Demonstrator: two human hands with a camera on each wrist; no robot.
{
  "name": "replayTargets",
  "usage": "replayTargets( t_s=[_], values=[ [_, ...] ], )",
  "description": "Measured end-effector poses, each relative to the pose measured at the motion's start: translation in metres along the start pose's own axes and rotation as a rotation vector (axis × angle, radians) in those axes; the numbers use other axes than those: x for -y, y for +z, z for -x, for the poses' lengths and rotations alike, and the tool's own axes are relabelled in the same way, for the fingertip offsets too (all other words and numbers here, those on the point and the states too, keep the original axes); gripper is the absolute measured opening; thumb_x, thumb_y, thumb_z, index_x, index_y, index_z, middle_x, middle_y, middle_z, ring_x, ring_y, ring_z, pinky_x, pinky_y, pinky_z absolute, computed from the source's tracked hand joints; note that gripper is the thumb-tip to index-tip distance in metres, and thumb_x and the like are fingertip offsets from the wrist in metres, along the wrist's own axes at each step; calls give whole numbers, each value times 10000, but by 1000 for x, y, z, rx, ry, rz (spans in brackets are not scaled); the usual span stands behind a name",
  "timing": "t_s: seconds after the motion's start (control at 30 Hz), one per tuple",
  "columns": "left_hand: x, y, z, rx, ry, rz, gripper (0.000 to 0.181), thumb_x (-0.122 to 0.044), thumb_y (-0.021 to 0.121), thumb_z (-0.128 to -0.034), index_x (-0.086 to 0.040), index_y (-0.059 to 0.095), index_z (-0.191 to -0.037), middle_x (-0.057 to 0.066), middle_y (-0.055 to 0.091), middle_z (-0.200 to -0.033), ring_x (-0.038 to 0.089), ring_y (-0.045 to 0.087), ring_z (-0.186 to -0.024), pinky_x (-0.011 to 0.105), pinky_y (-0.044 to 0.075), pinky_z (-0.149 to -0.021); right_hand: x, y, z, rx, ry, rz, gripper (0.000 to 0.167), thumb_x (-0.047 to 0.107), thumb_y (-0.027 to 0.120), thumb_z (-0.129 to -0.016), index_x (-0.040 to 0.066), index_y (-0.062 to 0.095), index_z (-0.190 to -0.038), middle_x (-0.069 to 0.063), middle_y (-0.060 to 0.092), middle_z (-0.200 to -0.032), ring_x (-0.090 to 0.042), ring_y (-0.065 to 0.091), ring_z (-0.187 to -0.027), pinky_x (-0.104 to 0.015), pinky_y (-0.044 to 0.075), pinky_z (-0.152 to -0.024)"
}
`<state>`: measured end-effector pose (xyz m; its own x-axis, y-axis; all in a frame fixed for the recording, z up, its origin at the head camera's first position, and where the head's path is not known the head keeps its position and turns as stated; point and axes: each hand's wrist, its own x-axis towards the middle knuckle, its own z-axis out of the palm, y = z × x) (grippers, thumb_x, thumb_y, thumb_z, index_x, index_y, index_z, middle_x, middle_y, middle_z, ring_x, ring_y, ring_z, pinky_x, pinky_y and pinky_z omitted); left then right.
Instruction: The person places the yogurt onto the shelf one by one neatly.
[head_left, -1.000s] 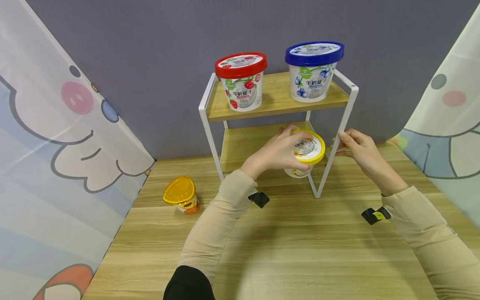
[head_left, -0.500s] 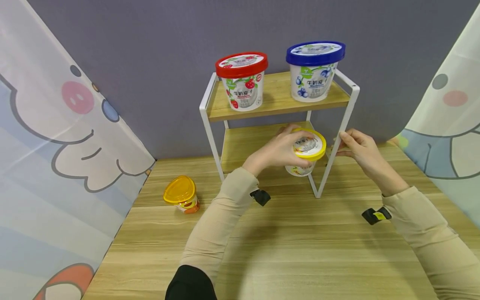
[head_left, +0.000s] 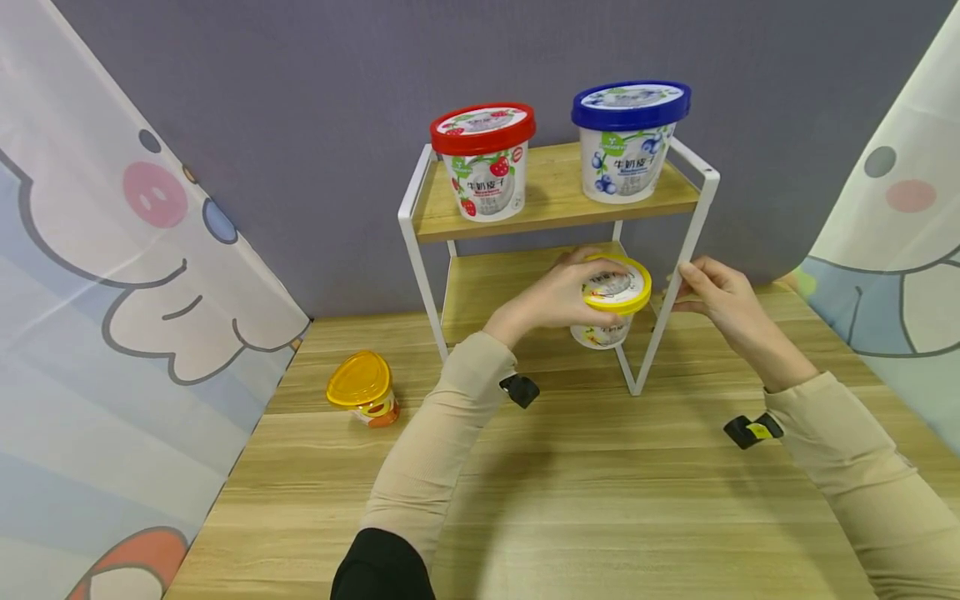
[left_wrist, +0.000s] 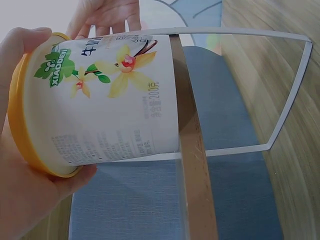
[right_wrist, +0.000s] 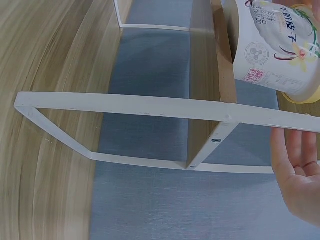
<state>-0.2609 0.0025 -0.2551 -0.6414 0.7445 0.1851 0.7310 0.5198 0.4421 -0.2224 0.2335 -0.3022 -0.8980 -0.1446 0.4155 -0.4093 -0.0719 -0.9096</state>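
My left hand (head_left: 558, 292) grips a yellow-lidded paper tub (head_left: 602, 332) from the side, fingers and thumb round its lid. In the left wrist view the tub (left_wrist: 112, 100) bears a vanilla-flower print, and its base is at the lower shelf's edge (left_wrist: 192, 150); whether it rests there is unclear. My right hand (head_left: 716, 292) holds the front right post of a white-framed two-tier rack (head_left: 693, 225), thumb in front and other fingers partly hidden behind. The right wrist view has the post (right_wrist: 150, 106) crossing before those fingers (right_wrist: 295, 150).
On the upper shelf (head_left: 551, 183) stand a red-lidded strawberry tub (head_left: 487, 183) and a blue-lidded blueberry tub (head_left: 626, 162). An orange-lidded container (head_left: 363, 387) sits on the wooden table (head_left: 600, 500), left of the rack. A grey wall (head_left: 337, 167) rises behind.
The yellow-lidded tub and my left hand have shifted slightly up and toward the rack. My right hand stays at the post, and the other tubs stand where they were.
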Motion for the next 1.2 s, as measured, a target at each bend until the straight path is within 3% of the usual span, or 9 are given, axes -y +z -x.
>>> replayTargets(
  t_s=[0.13, 0.27, 0.37, 0.5, 0.73, 0.87, 1.2],
  values=[
    [-2, 0, 4, -11, -14, -57, 575, -412, 677, -742, -238, 486, -1256, 41, 271, -1399, 179, 220, -1284, 309, 276, -1019, 1, 0, 0, 2, 5, -11, 188, 143, 445, -928, 24, 558, -837, -23, 576, -816, -96, 579, -739, -190, 523, -642],
    [-9, 2, 14, -81, 14, -214, 516, -469, 633, -767, -253, 521, -1223, 42, 331, -1379, 209, 209, -1308, 375, 152, -1081, 1, 1, 0, 6, 2, -24, 188, 135, 442, -929, 19, 555, -832, -19, 576, -814, -104, 580, -738, -195, 524, -644],
    [-15, 5, 22, -183, 85, -303, 420, -442, 629, -782, -231, 580, -1142, 45, 420, -1306, 219, 340, -1229, 365, 269, -1025, 1, 1, 0, 8, 1, -35, 189, 130, 442, -928, 16, 553, -825, -20, 575, -808, -109, 582, -736, -198, 525, -643],
    [-24, 10, 33, -325, 160, -340, 253, -335, 659, -790, -188, 645, -995, 28, 520, -1156, 178, 476, -1039, 309, 397, -856, 1, 1, 0, 13, 2, -44, 186, 126, 443, -928, 18, 555, -826, -23, 573, -804, -112, 582, -738, -199, 525, -643],
    [-31, 23, 41, -520, 169, -435, 162, -268, 683, -777, -145, 677, -883, 9, 561, -933, 139, 524, -821, 237, 432, -693, 1, 1, 0, 0, 10, -21, 186, 141, 447, -928, 26, 557, -831, -16, 575, -803, -106, 579, -738, -195, 524, -643],
    [-31, 30, 42, -586, 183, -414, 146, -226, 692, -772, -116, 678, -867, 14, 550, -865, 129, 522, -785, 183, 432, -674, 2, 1, 1, -3, 18, -6, 187, 152, 446, -928, 34, 560, -838, -10, 573, -807, -104, 573, -745, -189, 522, -646],
    [-22, 32, 37, -641, 240, -241, 102, -123, 704, -755, -58, 671, -827, 44, 529, -842, 143, 507, -769, 87, 401, -670, 0, 1, 0, -15, 13, -6, 184, 141, 445, -928, 37, 560, -828, -11, 559, -795, -92, 563, -738, -187, 523, -641]
  ],
)
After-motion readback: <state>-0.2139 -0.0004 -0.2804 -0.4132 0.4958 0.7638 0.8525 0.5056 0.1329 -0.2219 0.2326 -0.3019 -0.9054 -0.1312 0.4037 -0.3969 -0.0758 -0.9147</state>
